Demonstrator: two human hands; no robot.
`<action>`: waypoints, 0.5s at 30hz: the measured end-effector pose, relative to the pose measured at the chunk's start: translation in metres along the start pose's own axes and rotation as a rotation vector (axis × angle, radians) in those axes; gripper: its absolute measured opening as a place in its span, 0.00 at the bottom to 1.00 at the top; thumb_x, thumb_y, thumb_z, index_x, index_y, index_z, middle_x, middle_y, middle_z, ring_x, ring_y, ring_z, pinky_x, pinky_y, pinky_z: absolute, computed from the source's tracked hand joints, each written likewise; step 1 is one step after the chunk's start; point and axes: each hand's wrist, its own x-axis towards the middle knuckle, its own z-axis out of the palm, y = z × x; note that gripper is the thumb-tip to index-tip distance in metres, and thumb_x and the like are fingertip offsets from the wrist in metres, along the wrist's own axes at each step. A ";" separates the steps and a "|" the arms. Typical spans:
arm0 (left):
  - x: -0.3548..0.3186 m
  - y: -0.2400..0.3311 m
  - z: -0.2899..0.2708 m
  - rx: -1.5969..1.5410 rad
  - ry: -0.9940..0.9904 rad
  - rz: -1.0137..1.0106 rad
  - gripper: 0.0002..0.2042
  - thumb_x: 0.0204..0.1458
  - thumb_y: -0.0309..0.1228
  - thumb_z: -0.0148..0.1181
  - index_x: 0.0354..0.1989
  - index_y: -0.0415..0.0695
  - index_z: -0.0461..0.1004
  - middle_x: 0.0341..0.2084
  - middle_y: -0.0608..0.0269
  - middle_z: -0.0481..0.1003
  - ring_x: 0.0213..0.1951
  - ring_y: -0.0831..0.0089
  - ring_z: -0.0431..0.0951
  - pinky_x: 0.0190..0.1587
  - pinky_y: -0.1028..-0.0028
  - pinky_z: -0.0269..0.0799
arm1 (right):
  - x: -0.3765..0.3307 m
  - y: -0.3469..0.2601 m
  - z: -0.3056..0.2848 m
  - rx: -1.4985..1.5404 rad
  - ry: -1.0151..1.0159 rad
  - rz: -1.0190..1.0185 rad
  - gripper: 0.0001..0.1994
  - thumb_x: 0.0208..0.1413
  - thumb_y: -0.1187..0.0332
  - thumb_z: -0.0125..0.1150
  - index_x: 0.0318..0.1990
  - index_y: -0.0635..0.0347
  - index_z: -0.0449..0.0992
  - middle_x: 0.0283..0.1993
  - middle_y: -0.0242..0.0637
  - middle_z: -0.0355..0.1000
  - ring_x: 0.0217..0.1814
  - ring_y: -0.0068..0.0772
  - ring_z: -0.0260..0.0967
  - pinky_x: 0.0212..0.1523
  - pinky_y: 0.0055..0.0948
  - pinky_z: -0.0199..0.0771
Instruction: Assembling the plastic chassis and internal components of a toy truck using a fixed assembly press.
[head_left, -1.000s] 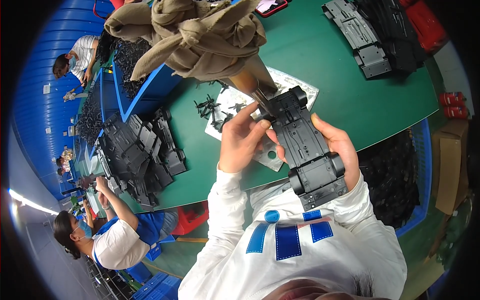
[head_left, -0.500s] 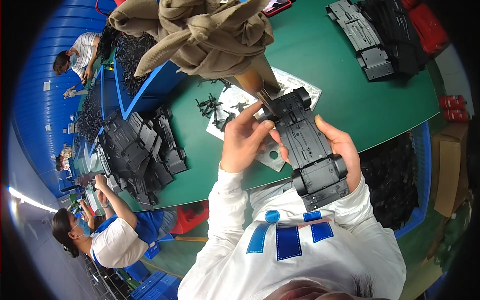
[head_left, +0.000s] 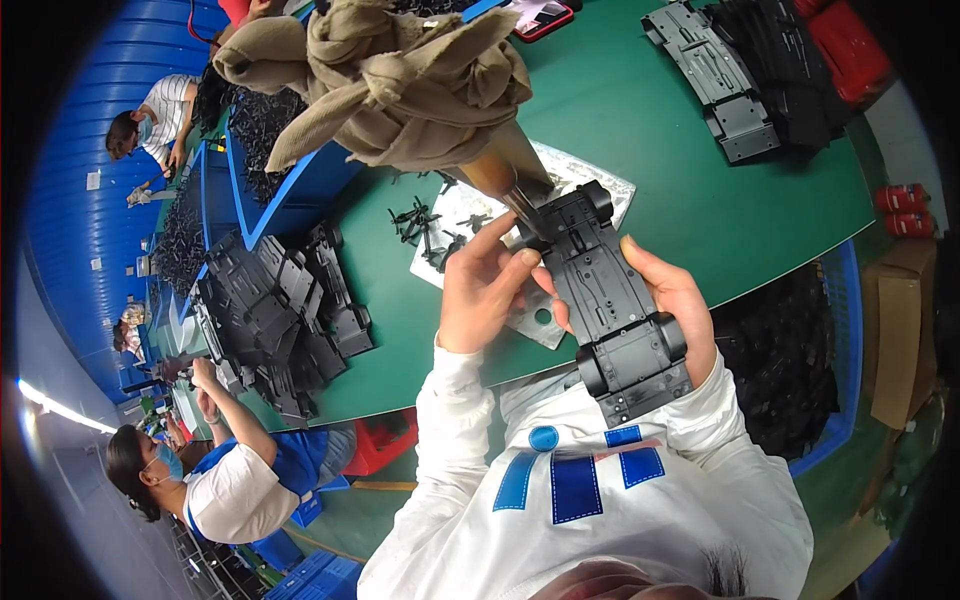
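Note:
A long black plastic toy-car chassis (head_left: 597, 285) slants across in front of me, its row of molded ribs and holes facing up. My right hand (head_left: 682, 305) grips its right edge, thumb along the top face. At the far-left edge, my left hand (head_left: 482, 295) has its fingers curled against the chassis, with thumb and forefinger beside the tool tip. A driver-like tool (head_left: 528, 215) with a metal shaft comes down onto the chassis's far-left corner. Knotted brown cloth (head_left: 400, 95) wraps its upper part. What the tip touches is hidden.
Underneath lies a pale board (head_left: 590, 165) on the green table (head_left: 740, 220), with small black parts (head_left: 412, 218) alongside. Chassis pieces are heaped at left (head_left: 265, 300) and stacked at far right (head_left: 715, 85). A blue crate (head_left: 850, 345) stands right. A co-worker (head_left: 235, 480) sits left.
The chassis and both hands appear slightly farther left and keep the same grip. Most of the table scene has shifted a little the same way. The tool tip still meets the same corner.

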 end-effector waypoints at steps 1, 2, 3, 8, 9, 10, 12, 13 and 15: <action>0.000 0.000 0.000 -0.008 0.006 -0.004 0.25 0.59 0.26 0.62 0.64 0.29 0.65 0.19 0.68 0.73 0.19 0.85 0.69 0.21 0.82 0.64 | 0.000 0.000 -0.001 -0.002 -0.002 0.000 0.28 0.72 0.53 0.36 0.64 0.71 0.63 0.57 0.52 0.73 0.47 0.42 0.78 0.44 0.34 0.86; 0.000 -0.001 0.000 -0.007 0.005 -0.003 0.25 0.59 0.26 0.62 0.64 0.29 0.65 0.19 0.68 0.73 0.19 0.85 0.69 0.21 0.82 0.64 | -0.001 -0.001 -0.001 -0.002 -0.003 0.000 0.28 0.72 0.53 0.36 0.64 0.71 0.63 0.57 0.52 0.73 0.47 0.42 0.78 0.44 0.34 0.86; 0.000 -0.002 0.000 -0.011 0.005 0.003 0.25 0.59 0.26 0.62 0.64 0.29 0.65 0.19 0.68 0.74 0.19 0.85 0.69 0.21 0.82 0.64 | -0.001 -0.001 -0.001 0.000 -0.004 0.007 0.28 0.72 0.53 0.36 0.65 0.71 0.63 0.57 0.52 0.73 0.47 0.42 0.78 0.44 0.35 0.86; -0.001 0.001 0.000 -0.030 -0.008 0.013 0.25 0.59 0.26 0.62 0.64 0.28 0.65 0.20 0.67 0.76 0.19 0.85 0.69 0.21 0.83 0.63 | -0.001 -0.001 0.000 0.040 0.002 0.033 0.28 0.72 0.53 0.36 0.65 0.71 0.63 0.57 0.52 0.73 0.48 0.43 0.78 0.45 0.35 0.86; -0.001 0.000 -0.001 -0.036 -0.011 0.012 0.25 0.59 0.26 0.62 0.64 0.28 0.65 0.21 0.67 0.77 0.19 0.86 0.68 0.21 0.83 0.63 | 0.000 -0.001 -0.002 0.027 -0.010 0.030 0.28 0.72 0.54 0.36 0.64 0.71 0.63 0.57 0.52 0.73 0.47 0.43 0.78 0.45 0.35 0.85; -0.001 -0.001 -0.001 -0.042 -0.014 0.012 0.25 0.59 0.26 0.61 0.64 0.29 0.65 0.21 0.67 0.77 0.19 0.86 0.68 0.21 0.83 0.63 | 0.000 -0.001 -0.003 0.015 -0.022 0.027 0.28 0.72 0.54 0.36 0.64 0.71 0.63 0.57 0.53 0.73 0.47 0.44 0.78 0.45 0.35 0.85; -0.001 0.000 0.000 -0.033 -0.022 0.017 0.25 0.59 0.26 0.61 0.64 0.29 0.65 0.21 0.67 0.77 0.19 0.86 0.68 0.21 0.83 0.63 | 0.000 -0.001 -0.003 0.009 -0.018 0.017 0.28 0.72 0.54 0.36 0.64 0.71 0.63 0.57 0.53 0.73 0.47 0.44 0.78 0.45 0.35 0.85; 0.000 0.000 0.000 -0.023 -0.031 0.022 0.25 0.60 0.26 0.61 0.64 0.29 0.65 0.21 0.67 0.77 0.19 0.86 0.68 0.21 0.83 0.63 | -0.001 -0.001 -0.003 0.003 -0.014 0.008 0.27 0.73 0.54 0.36 0.64 0.71 0.64 0.57 0.53 0.73 0.47 0.44 0.78 0.45 0.35 0.85; -0.001 -0.002 -0.001 -0.021 -0.028 0.016 0.25 0.60 0.26 0.61 0.64 0.29 0.65 0.21 0.66 0.78 0.18 0.86 0.68 0.20 0.83 0.62 | 0.000 -0.001 -0.004 0.002 -0.024 0.014 0.27 0.73 0.54 0.35 0.64 0.71 0.64 0.57 0.52 0.73 0.47 0.43 0.78 0.46 0.35 0.85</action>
